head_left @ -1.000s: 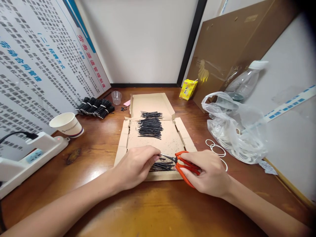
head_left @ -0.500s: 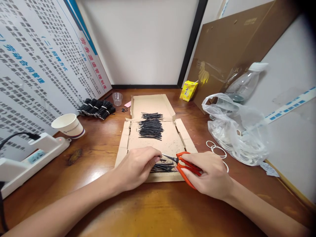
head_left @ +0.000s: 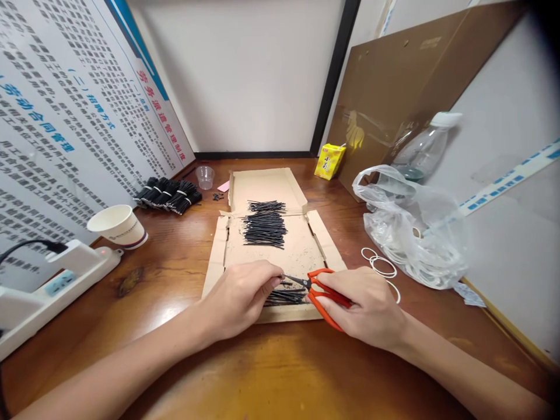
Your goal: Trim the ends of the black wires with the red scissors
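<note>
My right hand [head_left: 365, 306] is closed around the red handles of a pair of scissors [head_left: 321, 291], whose blades point left. The blade tips reach the fingertips of my left hand [head_left: 245, 291]. Those fingers are pinched together, and whatever they hold is too small or hidden to make out. Beneath both hands, thin black sticks [head_left: 286, 296] lie at the near edge of an unfolded cardboard box [head_left: 258, 256]. A larger pile of black sticks [head_left: 265, 228] rests in the middle of the cardboard, with a smaller group [head_left: 266, 206] just behind it.
On the left are banded black bundles [head_left: 168, 194], a paper cup [head_left: 118, 226], a power strip [head_left: 65, 286] and a clear plastic cup [head_left: 205, 177]. White rubber bands [head_left: 384, 267], a plastic bag [head_left: 411, 233], a bottle [head_left: 424, 146] and a yellow carton [head_left: 329, 161] stand or lie right.
The whole view has shifted slightly, so things sit a little further left. The scissor blades look closer together. Both hands keep nearly the same pose.
</note>
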Demonstrator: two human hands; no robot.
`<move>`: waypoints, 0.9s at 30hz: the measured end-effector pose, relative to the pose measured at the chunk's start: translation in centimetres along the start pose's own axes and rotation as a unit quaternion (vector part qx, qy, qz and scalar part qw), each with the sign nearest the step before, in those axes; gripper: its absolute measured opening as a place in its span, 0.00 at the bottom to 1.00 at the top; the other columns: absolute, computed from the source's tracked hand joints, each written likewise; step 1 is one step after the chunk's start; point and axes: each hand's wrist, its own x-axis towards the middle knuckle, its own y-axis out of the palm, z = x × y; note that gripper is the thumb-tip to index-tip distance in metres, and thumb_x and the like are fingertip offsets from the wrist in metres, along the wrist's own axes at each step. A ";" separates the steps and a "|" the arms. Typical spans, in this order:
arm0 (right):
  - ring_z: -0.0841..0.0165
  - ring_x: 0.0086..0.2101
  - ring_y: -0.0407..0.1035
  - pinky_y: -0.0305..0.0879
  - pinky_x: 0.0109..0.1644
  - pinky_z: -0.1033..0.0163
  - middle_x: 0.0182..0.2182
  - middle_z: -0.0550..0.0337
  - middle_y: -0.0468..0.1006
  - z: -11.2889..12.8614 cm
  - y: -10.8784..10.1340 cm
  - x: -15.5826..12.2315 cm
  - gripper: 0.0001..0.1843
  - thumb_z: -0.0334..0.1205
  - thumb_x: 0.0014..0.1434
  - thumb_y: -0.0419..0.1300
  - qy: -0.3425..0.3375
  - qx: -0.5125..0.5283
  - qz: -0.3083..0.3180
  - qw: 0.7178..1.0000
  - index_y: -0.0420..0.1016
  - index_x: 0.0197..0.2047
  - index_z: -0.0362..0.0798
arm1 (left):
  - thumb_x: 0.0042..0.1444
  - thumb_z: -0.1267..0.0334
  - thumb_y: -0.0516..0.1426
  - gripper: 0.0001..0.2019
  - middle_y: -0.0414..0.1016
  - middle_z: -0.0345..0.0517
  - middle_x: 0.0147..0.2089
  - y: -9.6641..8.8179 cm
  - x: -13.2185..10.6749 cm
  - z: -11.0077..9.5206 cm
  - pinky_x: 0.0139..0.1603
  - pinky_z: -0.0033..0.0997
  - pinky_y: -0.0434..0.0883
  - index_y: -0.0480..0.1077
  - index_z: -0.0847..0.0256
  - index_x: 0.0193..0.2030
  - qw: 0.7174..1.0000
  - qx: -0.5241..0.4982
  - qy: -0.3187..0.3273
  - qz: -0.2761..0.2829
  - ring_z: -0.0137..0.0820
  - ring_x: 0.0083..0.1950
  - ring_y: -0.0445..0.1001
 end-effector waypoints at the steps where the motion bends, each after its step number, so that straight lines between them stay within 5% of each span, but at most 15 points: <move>1: 0.74 0.18 0.67 0.53 0.27 0.65 0.19 0.65 0.76 0.0 0.0 0.0 0.06 0.33 0.57 0.57 -0.001 0.000 -0.002 1.000 0.75 0.31 0.44 | 0.66 0.72 0.47 0.07 0.69 0.43 0.33 0.0 0.0 0.0 0.35 0.26 0.63 0.66 0.66 0.43 1.000 0.000 0.002 -0.001 0.27 0.32 0.65; 27: 0.74 0.20 0.69 0.54 0.26 0.65 0.23 0.62 0.78 0.0 -0.1 -0.1 0.03 0.32 0.55 0.59 0.009 0.026 0.008 1.000 0.73 0.32 0.44 | 0.66 0.71 0.47 0.08 0.69 0.44 0.33 0.0 -0.2 0.0 0.35 0.27 0.63 0.66 0.65 0.42 1.000 0.004 -0.010 0.007 0.28 0.32 0.65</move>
